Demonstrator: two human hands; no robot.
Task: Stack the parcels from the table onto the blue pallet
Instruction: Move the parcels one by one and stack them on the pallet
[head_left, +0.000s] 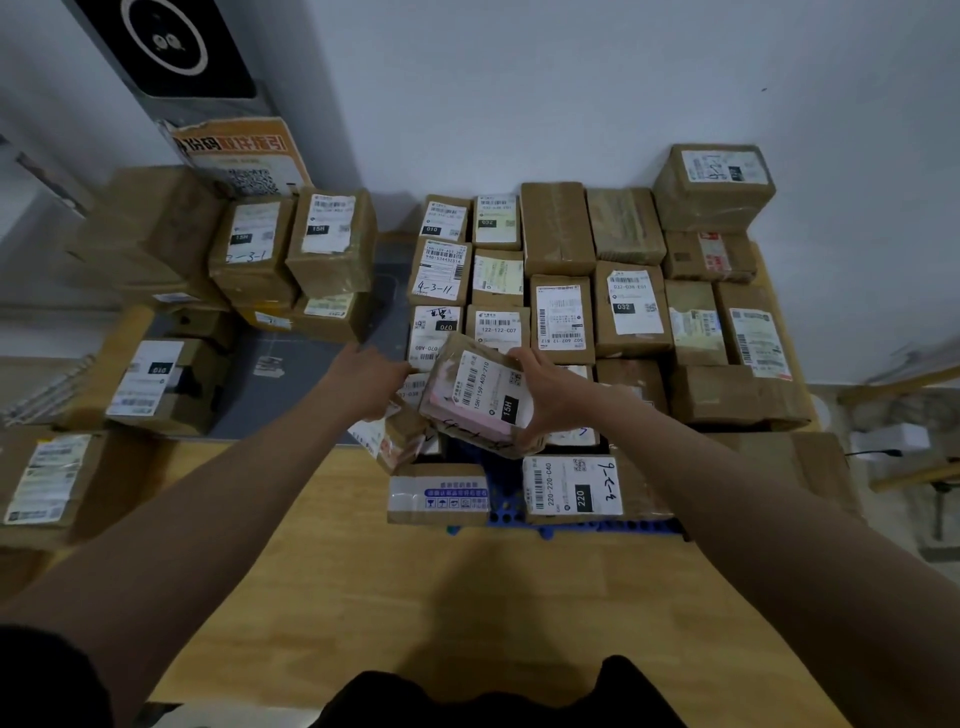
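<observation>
My right hand (545, 387) grips a small brown parcel (480, 392) with a white and pink label, tilted above the front of the blue pallet (597, 527). My left hand (366, 382) holds a second small parcel (397, 436), its fingers curled round the top. Many labelled cardboard parcels (563, 317) stand packed in rows on the pallet, reaching back to the wall. A gap between the front parcels (571, 488) shows bare blue grid under the held parcel.
More parcels (291, 249) are piled on the left around a grey mat (291, 379). The wooden table (415, 597) stretches in front of me. A grey post with an orange poster (239, 150) leans at the back left. Cardboard boxes (52, 483) sit at the left edge.
</observation>
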